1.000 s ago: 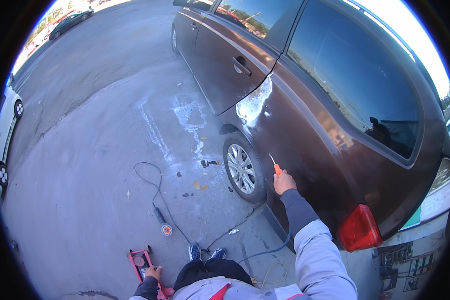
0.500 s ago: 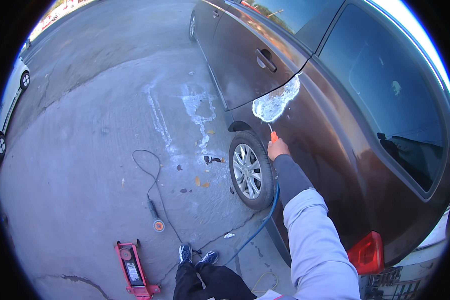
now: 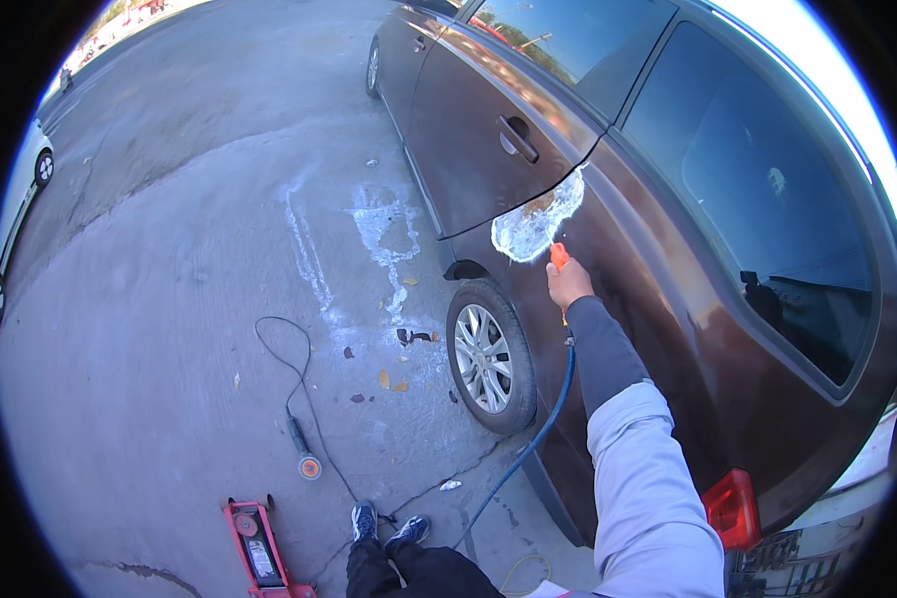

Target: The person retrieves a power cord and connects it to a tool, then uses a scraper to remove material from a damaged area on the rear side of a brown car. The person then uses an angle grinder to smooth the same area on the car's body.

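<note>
My right hand (image 3: 570,284) is wrapped round an orange air blow gun (image 3: 559,256), reaching out over the rear side of a brown car (image 3: 648,289). A blue air hose (image 3: 543,431) runs up from the ground to the gun's lower end. Just past the gun's tip lies a rough, whitish sanded patch (image 3: 528,231) on the rear panel, reaching up along the door edge. Whether the tip touches the panel I cannot tell. Out of sight is my left hand.
Below the patch is the rear wheel (image 3: 486,359). An angle grinder (image 3: 304,450) with its cord lies on the concrete, near a red floor jack (image 3: 257,548). White dust (image 3: 379,229) and leaves are on the ground. A white car (image 3: 25,194) stands far left.
My right hand has moved a little right and up along the patch, tilting the blow gun. The hose's connection below the hand now shows. The whole view has shifted slightly.
</note>
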`<state>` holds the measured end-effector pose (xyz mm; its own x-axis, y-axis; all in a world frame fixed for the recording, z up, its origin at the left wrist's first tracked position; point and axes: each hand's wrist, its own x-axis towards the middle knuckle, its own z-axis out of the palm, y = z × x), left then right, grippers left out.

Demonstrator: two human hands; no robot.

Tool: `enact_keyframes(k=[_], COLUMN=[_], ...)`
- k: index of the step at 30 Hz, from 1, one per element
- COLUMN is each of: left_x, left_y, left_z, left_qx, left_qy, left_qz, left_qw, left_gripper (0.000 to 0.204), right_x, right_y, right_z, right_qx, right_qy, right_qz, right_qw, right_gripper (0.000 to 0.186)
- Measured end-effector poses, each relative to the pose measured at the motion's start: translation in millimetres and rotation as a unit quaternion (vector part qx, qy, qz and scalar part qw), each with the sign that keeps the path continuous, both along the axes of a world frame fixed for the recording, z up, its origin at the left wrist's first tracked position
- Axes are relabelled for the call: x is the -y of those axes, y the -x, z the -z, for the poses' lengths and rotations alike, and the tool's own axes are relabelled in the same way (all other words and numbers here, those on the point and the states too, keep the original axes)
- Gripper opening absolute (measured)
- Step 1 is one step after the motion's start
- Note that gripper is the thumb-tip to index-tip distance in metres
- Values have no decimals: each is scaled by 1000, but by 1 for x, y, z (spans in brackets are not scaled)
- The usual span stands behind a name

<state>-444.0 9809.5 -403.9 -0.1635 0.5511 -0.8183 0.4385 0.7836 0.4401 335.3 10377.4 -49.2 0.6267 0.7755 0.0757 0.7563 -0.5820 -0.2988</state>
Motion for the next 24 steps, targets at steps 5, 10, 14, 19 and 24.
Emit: enact_keyframes(k=[5, 10, 14, 19, 24], left_x=[-16, -26, -54, -103, -146], left_y=[8, 18, 12, -4, -23], left_z=[-2, 10, 11, -21, -39], left_qx=[-92, -157, -75, -86, -36], left_qy=[-48, -156, 15, -35, -7], left_qz=[120, 339, 200, 143, 118], left_qw=[987, 914, 977, 985, 992], left_gripper=[45, 50, 63, 39, 45], right_x=[-11, -17, 4, 39, 73], right_y=[2, 32, 82, 131, 147], right_z=[-30, -90, -144, -196, -217], right_qx=[-4, -3, -13, -4, 24], right_qy=[-129, -268, -171, -66, -140], right_qz=[-25, -58, -195, -191, -193], right_qw=[991, 962, 966, 979, 971], right_gripper=[44, 40, 39, 40, 37])
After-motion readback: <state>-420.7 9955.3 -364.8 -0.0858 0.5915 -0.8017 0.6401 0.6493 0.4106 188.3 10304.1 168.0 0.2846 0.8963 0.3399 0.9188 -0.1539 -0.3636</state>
